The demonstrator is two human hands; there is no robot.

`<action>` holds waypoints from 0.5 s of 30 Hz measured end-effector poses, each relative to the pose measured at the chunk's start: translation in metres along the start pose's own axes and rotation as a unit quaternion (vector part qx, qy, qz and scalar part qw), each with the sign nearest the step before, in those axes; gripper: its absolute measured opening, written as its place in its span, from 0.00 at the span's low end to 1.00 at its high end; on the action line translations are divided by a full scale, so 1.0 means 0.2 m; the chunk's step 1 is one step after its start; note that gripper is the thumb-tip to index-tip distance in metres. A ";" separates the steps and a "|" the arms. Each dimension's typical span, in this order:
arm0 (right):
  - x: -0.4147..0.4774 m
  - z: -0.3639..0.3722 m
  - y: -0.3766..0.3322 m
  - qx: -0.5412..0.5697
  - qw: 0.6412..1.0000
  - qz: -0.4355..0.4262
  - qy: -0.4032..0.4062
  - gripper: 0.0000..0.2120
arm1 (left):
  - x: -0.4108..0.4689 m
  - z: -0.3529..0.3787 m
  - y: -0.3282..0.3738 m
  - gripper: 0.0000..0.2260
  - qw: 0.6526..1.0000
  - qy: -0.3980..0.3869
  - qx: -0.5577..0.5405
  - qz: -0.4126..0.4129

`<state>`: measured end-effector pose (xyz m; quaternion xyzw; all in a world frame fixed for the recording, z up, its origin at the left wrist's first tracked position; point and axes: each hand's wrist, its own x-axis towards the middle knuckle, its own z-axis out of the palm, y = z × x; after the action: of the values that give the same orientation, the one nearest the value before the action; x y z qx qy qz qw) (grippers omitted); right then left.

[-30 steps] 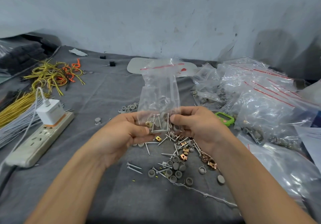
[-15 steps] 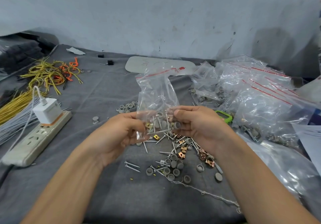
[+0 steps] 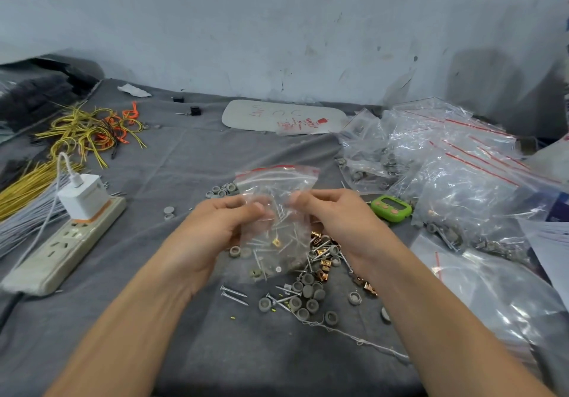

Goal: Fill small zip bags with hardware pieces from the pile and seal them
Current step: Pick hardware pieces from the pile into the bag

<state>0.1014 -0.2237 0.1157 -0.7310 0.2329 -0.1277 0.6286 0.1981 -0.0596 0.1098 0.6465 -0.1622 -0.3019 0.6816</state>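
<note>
The pile of hardware pieces (image 3: 308, 292) (screws, grey caps, copper clips) lies on the grey-covered worktop (image 3: 215, 350). Directly above it, the left hand (image 3: 215, 227) and the right hand (image 3: 335, 215) each pinch one side of the small zip bag (image 3: 277, 236) between thumb and fingers. The bag hangs upright, red seal strip uppermost, with screws and a yellow piece inside. A green timer (image 3: 391, 209) lies just right of the right hand, a power strip (image 3: 61, 242) to the left. Filled bags (image 3: 446, 165) are heaped at far right, yellow wires (image 3: 89, 132) at far left.
</note>
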 end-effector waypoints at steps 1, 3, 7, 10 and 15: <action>0.00 0.01 0.01 0.005 1.000 -0.017 0.004 0.09 | 0.00 0.00 0.00 0.10 1.000 0.011 -0.012 0.013; 0.00 0.01 0.01 0.048 0.997 -0.066 0.005 0.03 | 0.00 0.00 0.00 0.13 0.998 0.029 -0.034 0.040; -0.01 0.00 -0.02 0.151 0.982 -0.114 0.020 0.06 | 0.01 -0.01 0.01 0.19 0.990 0.064 -0.072 0.106; -0.01 -0.01 -0.04 0.206 0.973 -0.086 0.056 0.05 | 0.01 -0.01 0.02 0.17 0.984 0.071 -0.093 0.135; -0.01 -0.01 -0.06 0.193 0.971 -0.089 0.106 0.04 | 0.01 -0.01 0.02 0.09 0.975 0.107 -0.085 0.178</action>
<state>0.1010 -0.2226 0.1272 -0.5958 0.2034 -0.3026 0.7156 0.2016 -0.0589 0.1132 0.5753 -0.1741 -0.1179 0.7905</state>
